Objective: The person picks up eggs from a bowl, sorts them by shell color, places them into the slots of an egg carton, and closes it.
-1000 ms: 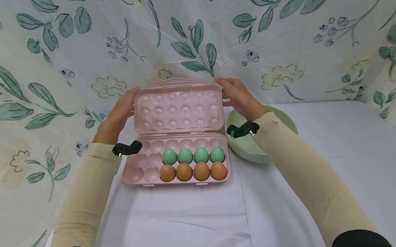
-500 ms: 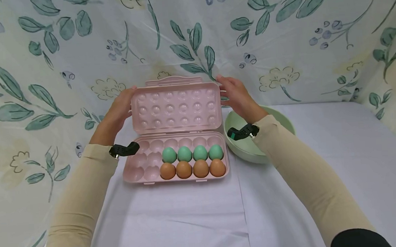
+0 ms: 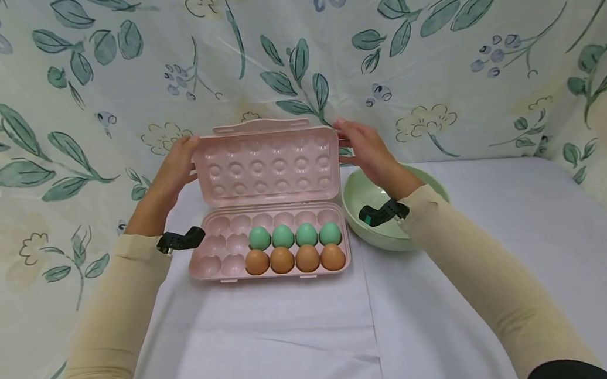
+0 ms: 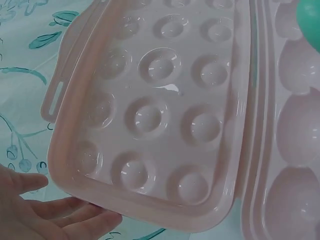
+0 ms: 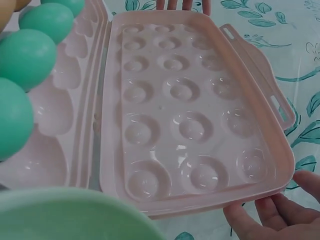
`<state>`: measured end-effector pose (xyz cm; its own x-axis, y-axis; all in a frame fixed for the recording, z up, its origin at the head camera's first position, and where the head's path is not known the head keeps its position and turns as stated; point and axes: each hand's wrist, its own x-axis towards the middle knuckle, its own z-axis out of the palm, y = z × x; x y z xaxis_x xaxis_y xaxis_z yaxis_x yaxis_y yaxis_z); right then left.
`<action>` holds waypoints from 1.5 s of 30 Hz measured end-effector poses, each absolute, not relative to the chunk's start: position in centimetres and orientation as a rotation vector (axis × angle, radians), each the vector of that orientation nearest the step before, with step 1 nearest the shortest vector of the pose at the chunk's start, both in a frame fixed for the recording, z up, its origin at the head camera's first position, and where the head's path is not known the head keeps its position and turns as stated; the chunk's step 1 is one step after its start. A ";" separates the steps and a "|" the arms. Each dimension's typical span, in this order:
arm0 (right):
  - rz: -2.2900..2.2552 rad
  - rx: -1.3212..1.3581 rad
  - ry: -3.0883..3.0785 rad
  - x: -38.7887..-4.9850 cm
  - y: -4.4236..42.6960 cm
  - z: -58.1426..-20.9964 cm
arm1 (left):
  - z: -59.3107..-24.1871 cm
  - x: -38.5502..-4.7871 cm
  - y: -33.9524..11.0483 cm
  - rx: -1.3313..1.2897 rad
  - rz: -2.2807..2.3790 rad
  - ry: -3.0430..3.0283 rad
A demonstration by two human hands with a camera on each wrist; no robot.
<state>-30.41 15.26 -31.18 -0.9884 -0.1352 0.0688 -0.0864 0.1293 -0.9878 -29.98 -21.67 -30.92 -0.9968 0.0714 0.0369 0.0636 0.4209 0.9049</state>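
A pink egg carton (image 3: 217, 272) lies unfolded on the white cloth, its lid (image 3: 268, 186) raised at the back with the dimpled inside facing me. Several green eggs (image 3: 283, 237) fill part of the middle row; several brown eggs (image 3: 282, 261) sit in front of them. My left hand (image 3: 172, 169) is at the lid's left side, its fingers fairly straight at the rim. At the opposite side is my right hand (image 3: 369, 147), fingers extended along the edge and the thumb near the top corner (image 5: 290, 172). Whether the thumbs press the lid is hard to see.
A pale green bowl (image 3: 386, 239) stands right beside the carton, partly beneath my right forearm. Leaf-patterned cloth (image 3: 294, 49) hangs behind the table and along the left. The white tablecloth (image 3: 271, 332) spreads in front of the carton.
My left hand has moved a little left, and the lid's left edge has shifted left with it. My right hand stays by the lid's right side. The eggs keep their places.
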 end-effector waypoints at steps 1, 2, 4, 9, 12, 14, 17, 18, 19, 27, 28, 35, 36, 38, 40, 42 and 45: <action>-2.026 -0.258 2.334 -30.2 15.3 -31.2 | -30.9 -29.8 -21.8 0.146 1.664 2.651; -2.017 -0.286 2.335 -30.0 15.4 -31.1 | -30.8 -29.6 -21.9 0.165 1.645 2.663; -2.004 -0.340 2.330 -29.6 15.6 -31.1 | -30.7 -29.2 -22.0 0.196 1.608 2.691; -1.994 -0.429 2.282 -28.3 15.8 -30.9 | -30.3 -28.0 -22.2 0.195 1.556 2.746; -2.001 -0.474 2.247 -27.5 15.8 -30.8 | -30.1 -27.1 -22.4 0.175 1.520 2.783; -2.000 -0.510 2.240 -26.9 15.8 -30.9 | -30.0 -26.6 -22.5 0.176 1.489 2.811; -1.990 -0.547 2.253 -26.1 15.9 -31.0 | -29.8 -25.7 -22.7 0.200 1.462 2.839; -1.986 -0.560 2.257 -25.8 15.9 -31.1 | -29.8 -25.5 -22.7 0.215 1.457 2.841; -1.983 -0.574 2.259 -25.6 16.0 -31.1 | -29.8 -25.2 -22.8 0.235 1.449 2.847; -1.936 -0.650 2.291 -23.9 16.6 -31.7 | -30.2 -23.2 -23.1 0.327 1.333 2.944; -1.934 -0.650 2.298 -23.7 16.6 -31.7 | -30.2 -23.1 -23.1 0.333 1.321 2.953; -1.922 -0.664 2.342 -22.5 16.7 -32.4 | -30.8 -21.8 -23.3 0.333 1.285 2.973; -1.925 -0.671 2.339 -22.4 16.6 -32.4 | -30.9 -21.6 -23.4 0.339 1.281 2.979; -1.909 -0.697 2.350 -22.2 16.6 -32.6 | -31.1 -21.4 -23.6 0.366 1.280 2.983; -1.900 -0.734 2.351 -21.9 16.7 -32.8 | -31.3 -21.1 -23.8 0.386 1.282 2.985; -1.906 -0.771 2.339 -21.6 16.8 -32.9 | -31.4 -20.9 -24.0 0.410 1.285 2.981; -1.917 -0.829 2.319 -21.2 16.9 -33.2 | -31.5 -20.4 -24.3 0.427 1.275 2.981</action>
